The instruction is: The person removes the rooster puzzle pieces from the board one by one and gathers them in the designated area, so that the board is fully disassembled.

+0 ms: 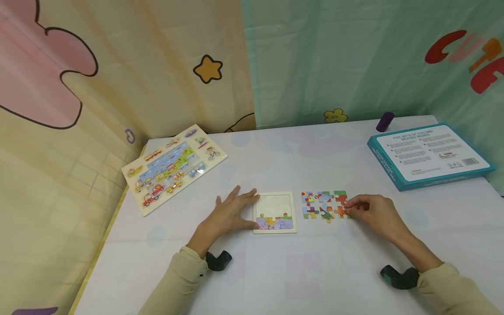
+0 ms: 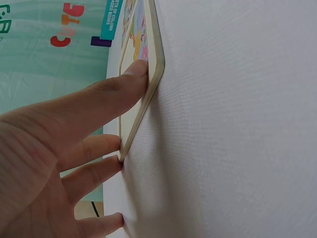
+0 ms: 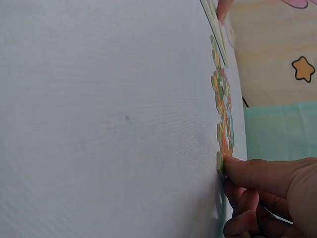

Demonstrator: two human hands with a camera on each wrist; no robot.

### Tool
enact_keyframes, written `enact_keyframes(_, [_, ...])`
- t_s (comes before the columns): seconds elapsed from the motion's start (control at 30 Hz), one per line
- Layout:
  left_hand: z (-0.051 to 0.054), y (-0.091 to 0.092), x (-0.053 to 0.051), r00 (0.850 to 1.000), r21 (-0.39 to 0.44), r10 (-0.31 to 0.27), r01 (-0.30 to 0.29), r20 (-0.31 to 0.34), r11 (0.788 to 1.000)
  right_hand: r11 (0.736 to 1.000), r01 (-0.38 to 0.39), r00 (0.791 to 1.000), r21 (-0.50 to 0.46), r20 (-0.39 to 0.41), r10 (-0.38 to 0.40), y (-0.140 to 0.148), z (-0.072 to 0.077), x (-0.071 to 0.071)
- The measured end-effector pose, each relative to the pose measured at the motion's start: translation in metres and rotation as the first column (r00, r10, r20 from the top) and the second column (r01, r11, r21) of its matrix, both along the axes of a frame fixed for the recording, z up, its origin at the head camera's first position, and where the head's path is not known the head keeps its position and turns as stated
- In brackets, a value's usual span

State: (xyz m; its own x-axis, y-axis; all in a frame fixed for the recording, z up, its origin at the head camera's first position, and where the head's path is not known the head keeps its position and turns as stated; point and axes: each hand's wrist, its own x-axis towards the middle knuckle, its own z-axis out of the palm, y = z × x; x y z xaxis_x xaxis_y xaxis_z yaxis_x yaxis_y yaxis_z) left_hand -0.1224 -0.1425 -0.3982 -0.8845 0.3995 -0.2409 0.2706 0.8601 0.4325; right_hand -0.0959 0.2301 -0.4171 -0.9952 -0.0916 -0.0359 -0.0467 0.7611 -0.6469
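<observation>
Near the middle of the table lies a shallow puzzle tray [image 1: 274, 203], a row of joined pieces [image 1: 274, 222] along its near side. At its left edge my left hand [image 1: 230, 214] spreads its fingers, the thumb resting on the near left rim and a fingertip touching the far left corner. Just right of the tray, several loose jigsaw pieces [image 1: 324, 197] lie in rows. My right hand [image 1: 372, 214] has its thumb and forefinger pinched at a jigsaw piece [image 3: 220, 162] on the right end, which its fingertips partly cover. The other right fingers are curled.
A larger picture puzzle board [image 1: 173, 168] with vehicles lies at the back left. A teal box [image 1: 431, 155] with a white label lies at the back right, a purple cylinder [image 1: 385, 121] behind it. Patterned curtains [image 1: 315, 57] hang around the table.
</observation>
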Motion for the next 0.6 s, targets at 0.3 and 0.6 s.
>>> enact_keyframes(0.3, [-0.0006, -0.0005, -0.0001, 1.000, 0.001, 0.000, 0.000, 0.001, 1.000, 1.000, -0.011, 1.000, 0.006, -0.009, 0.011, 0.0015, -0.0001, 0.0004])
enact_keyframes(0.6, [-0.0003, -0.0010, -0.0001, 1.000, -0.004, -0.006, 0.007, 0.006, 1.000, 0.999, 0.021, 0.999, -0.048, -0.038, -0.023, -0.0001, 0.0047, -0.0003])
